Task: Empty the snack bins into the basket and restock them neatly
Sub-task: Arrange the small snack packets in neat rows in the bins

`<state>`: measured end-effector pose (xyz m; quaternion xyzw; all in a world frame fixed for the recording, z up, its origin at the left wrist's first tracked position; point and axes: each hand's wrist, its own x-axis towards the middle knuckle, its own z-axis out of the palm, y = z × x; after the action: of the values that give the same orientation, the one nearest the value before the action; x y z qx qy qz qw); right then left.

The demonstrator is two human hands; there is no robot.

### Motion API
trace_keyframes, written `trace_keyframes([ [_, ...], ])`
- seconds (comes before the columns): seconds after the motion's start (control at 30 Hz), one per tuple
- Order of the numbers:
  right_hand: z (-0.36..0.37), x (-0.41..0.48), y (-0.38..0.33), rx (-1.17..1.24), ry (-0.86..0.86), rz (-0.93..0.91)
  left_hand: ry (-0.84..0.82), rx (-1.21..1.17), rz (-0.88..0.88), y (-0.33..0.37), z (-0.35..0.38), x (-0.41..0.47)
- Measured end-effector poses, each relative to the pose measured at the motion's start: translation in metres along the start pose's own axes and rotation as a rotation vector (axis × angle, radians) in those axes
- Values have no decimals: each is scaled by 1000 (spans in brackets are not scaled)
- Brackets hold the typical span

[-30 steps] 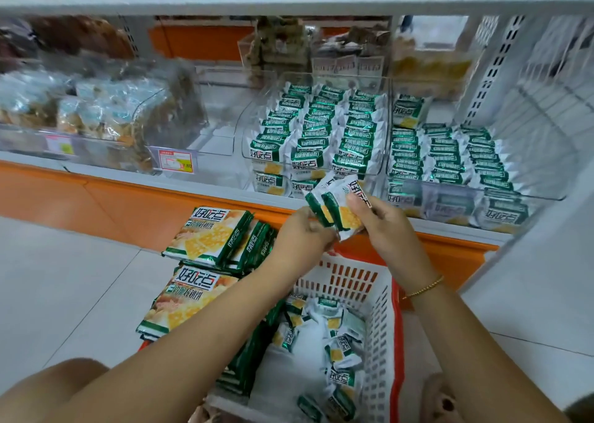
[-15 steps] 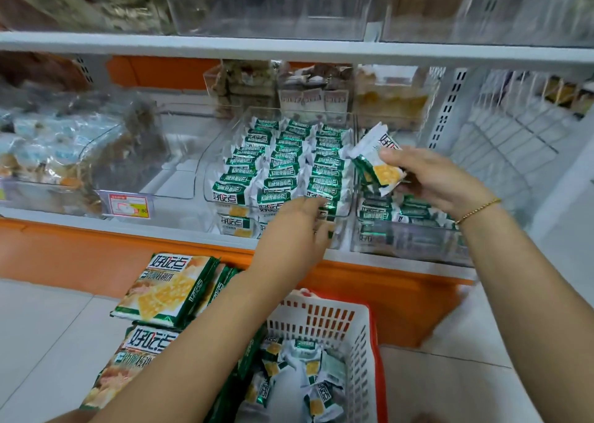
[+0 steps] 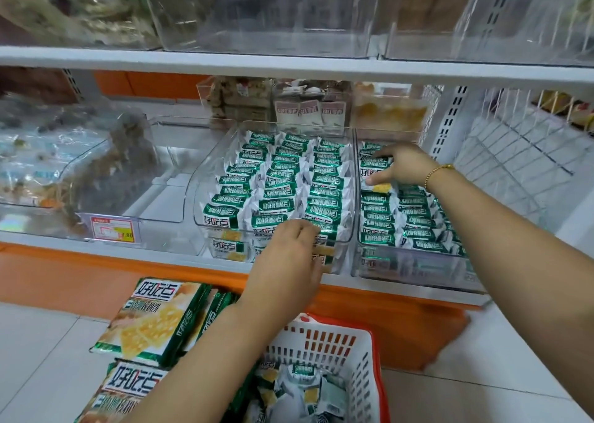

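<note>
Landmark: the middle snack bin (image 3: 203,181) on the lower shelf, filled with three rows of green snack packets (image 3: 276,178). The left hand (image 3: 286,262) lies at its front wall, fingers curled over the front row; whether they grip a packet cannot be told, as the knuckles hide it. In the right snack bin (image 3: 418,266), just beside the landmark, the right hand (image 3: 398,165), with a gold bracelet (image 3: 438,170) at the wrist, pinches one snack packet (image 3: 376,181) at the back of the partly filled rows. Below the landmark, on the floor, stands the white basket (image 3: 363,358) with loose packets (image 3: 302,371), cut off by the lower edge. Left of it lie large snack bags (image 3: 151,320), partly hidden by the left forearm.
</note>
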<state>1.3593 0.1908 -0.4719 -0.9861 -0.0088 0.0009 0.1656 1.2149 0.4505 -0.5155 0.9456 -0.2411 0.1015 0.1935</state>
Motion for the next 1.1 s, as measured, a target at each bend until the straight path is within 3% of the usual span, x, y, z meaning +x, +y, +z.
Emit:
trace_keyframes([
  [0.33,6,9,15,-14,122,-60,16,-4,40,-2,3,-2],
  [0.53,22,13,24,-407,69,-78,12,-6,51,-2,3,-5],
  [0.67,17,8,20,-464,10,-77,-27,21,76,-5,4,-17],
  [0.77,12,-11,8,-301,84,-37,-41,29,86,-6,0,-31],
  [0.93,12,-88,-13,62,407,-112,-18,-46,68,-5,-6,-64],
  [1.0,22,-126,-25,209,343,-198,-58,-64,70,-6,-6,-80],
  [1.1,50,-163,-49,450,-15,-294,-227,-52,68,-14,4,-107],
])
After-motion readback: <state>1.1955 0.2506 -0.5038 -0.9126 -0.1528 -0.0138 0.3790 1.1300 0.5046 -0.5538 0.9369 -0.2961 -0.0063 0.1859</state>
